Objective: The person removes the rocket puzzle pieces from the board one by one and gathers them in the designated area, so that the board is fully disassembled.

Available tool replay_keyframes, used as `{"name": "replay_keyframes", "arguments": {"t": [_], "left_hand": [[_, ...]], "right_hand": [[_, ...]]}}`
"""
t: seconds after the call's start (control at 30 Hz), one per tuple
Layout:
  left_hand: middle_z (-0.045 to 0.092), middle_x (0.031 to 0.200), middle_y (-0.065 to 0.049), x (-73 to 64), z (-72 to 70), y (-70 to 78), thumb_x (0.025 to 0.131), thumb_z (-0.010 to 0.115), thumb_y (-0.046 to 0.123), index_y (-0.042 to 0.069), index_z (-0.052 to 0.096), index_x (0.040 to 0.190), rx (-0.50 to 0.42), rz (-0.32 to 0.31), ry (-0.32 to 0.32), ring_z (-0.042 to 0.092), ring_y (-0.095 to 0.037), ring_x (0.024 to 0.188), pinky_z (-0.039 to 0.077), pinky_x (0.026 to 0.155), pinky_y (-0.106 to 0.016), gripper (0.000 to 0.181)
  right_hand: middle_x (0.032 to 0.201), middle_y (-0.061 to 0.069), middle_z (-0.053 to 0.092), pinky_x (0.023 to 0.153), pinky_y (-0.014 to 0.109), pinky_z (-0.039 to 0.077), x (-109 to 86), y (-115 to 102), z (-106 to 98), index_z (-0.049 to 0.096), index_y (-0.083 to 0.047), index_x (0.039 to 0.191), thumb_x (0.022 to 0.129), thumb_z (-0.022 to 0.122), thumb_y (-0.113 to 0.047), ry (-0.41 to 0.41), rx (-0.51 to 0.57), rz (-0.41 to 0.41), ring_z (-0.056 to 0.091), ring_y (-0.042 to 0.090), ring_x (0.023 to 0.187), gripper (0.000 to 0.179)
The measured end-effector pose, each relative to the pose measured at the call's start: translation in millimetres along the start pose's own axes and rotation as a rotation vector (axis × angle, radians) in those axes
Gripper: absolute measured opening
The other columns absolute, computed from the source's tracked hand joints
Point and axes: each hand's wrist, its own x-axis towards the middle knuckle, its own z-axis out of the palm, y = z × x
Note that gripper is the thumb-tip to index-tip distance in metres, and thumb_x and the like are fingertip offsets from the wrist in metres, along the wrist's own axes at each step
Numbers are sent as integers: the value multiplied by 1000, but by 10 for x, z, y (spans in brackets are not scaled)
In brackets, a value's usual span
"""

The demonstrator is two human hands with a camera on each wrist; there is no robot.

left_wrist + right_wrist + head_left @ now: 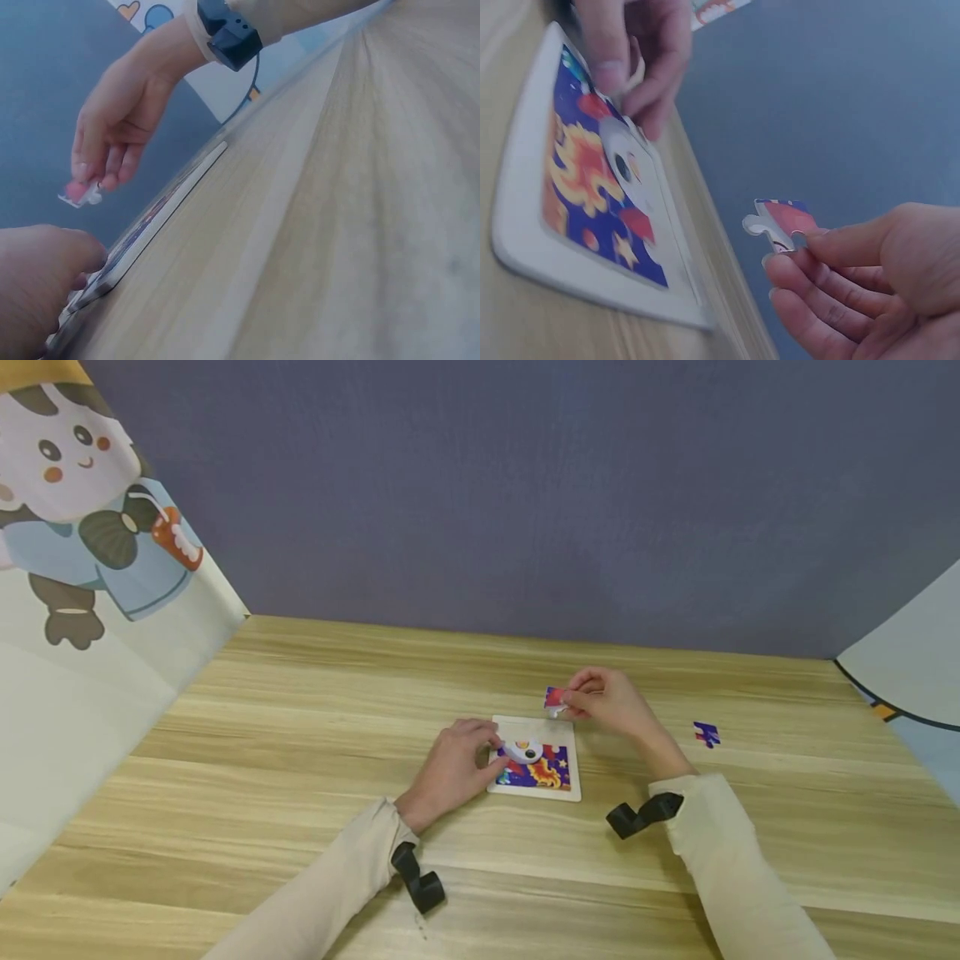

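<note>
A square puzzle board (536, 794) with a pale rim lies on the wooden table, its near part filled with a purple, orange and white picture. At its left side my left hand (457, 767) grips the board, thumb over the picture and curled fingers by the far left rim. My right hand (611, 702) pinches a puzzle piece (786, 219) between thumb and fingers, raised above the board's far right corner. This piece is red, white and purple with a rounded knob. The left fingertips are partly hidden in the left wrist view.
Another loose purple puzzle piece (707, 734) lies on the table to the right of the right hand. A dark blue wall (525, 510) rises behind the table (300, 710). Black cameras are strapped to both wrists over pale sleeves (731, 860).
</note>
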Motion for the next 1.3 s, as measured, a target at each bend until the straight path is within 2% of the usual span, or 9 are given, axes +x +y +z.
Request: {"name": "replay_keyframes", "arguments": {"t": [0.17,0.3,0.57,0.8,1.03,1.3], "left_hand": [[67,116,-11,-4,3,-8,80,74,24,9,71,93,-8,35,-9,60,-28,110,45,99,-46,21],[68,113,-9,-4,4,-10,80,73,24,10,71,95,10,61,-5,61,-26,109,46,97,-44,21],[67,115,-8,-21,-38,-24,81,72,26,11,71,96,16,44,-26,60,-26,110,45,96,-45,22],[67,114,-9,-36,-73,-40,80,73,26,11,71,95,3,43,-21,60,-27,110,46,95,-44,21],[67,115,-8,-38,-94,-36,80,73,26,12,71,95,9,33,-32,60,-27,110,46,94,-44,20],[67,114,-7,-38,-86,-35,81,72,27,12,71,95,21,31,-35,59,-26,110,46,93,-42,21]], "right_hand": [[92,15,65,68,28,57,2,62,-101,57,6,103,93,60,-11,26,-34,13,67,18,75,20],[91,14,65,67,26,57,11,132,-159,56,7,104,93,59,-10,33,-15,24,66,14,72,21],[81,6,66,55,23,50,7,175,-205,57,6,105,93,60,-13,39,-35,92,64,10,67,22],[82,11,66,59,22,54,5,197,-178,57,11,104,91,60,-6,29,-38,119,62,9,64,22],[76,5,66,59,20,55,36,254,-134,57,13,104,90,60,-4,-1,-13,164,61,6,62,23],[73,4,65,57,18,54,35,253,-112,56,15,104,90,61,-3,-14,-23,166,60,5,60,24]]}}
